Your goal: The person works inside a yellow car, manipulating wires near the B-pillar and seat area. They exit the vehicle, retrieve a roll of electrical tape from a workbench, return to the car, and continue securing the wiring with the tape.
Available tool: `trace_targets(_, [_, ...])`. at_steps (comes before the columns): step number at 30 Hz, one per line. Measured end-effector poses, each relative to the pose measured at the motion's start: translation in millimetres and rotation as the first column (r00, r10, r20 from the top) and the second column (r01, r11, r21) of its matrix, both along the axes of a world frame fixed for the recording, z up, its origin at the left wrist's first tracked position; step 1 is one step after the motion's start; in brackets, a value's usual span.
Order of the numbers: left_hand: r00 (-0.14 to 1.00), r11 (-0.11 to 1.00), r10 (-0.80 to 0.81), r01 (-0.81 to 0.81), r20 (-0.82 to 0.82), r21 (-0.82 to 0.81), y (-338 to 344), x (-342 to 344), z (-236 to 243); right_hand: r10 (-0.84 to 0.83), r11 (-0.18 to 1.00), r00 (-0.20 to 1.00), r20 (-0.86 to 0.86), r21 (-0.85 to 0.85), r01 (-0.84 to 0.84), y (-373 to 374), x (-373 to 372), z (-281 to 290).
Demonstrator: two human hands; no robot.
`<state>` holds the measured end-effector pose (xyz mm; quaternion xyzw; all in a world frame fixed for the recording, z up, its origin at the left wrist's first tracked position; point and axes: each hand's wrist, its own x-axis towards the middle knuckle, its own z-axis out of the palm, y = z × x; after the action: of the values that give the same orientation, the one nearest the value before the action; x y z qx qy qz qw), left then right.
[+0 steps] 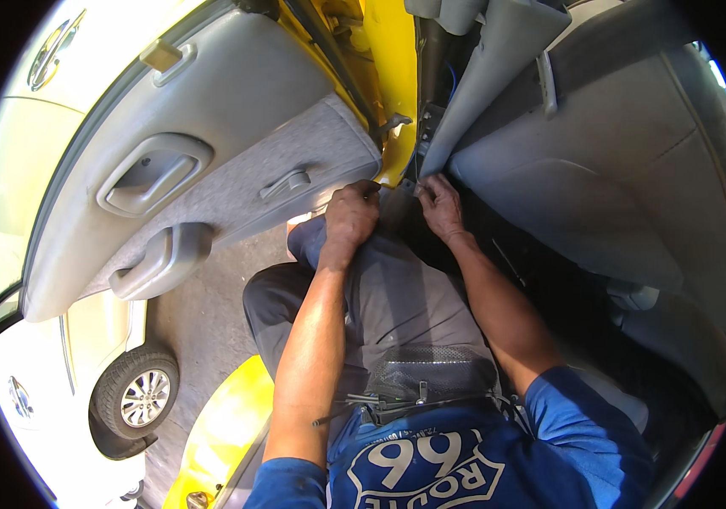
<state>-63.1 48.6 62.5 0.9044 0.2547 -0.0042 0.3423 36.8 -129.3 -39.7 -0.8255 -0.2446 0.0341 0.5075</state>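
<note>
Flanking the yellow pillar's (392, 76) lower edge, both hands (353, 215) (442, 209) sit narrowly apart.

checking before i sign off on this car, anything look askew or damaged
Yes: the long grey trim slants away from the yellow pillar, leaving a dark gap with a blue wire exposed; it looks loose.

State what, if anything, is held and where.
Cannot be told: the left hand and right hand are near the foot of the yellow pillar, any grip unclear.
</note>
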Motion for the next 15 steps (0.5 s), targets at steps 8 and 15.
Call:
trace_targets(8, [1.0,1.0,-0.027,0.027,0.013,-0.004,0,9,8,-0.037,0.994,0.999,-0.008,0.104,0.038,11,15,18])
trace_targets(15, [0.975,0.975,-0.223,0.223,0.003,0.014,7,27,-16,0.009,1.0,1.0,0.003,0.001,-0.009,4,16,13])
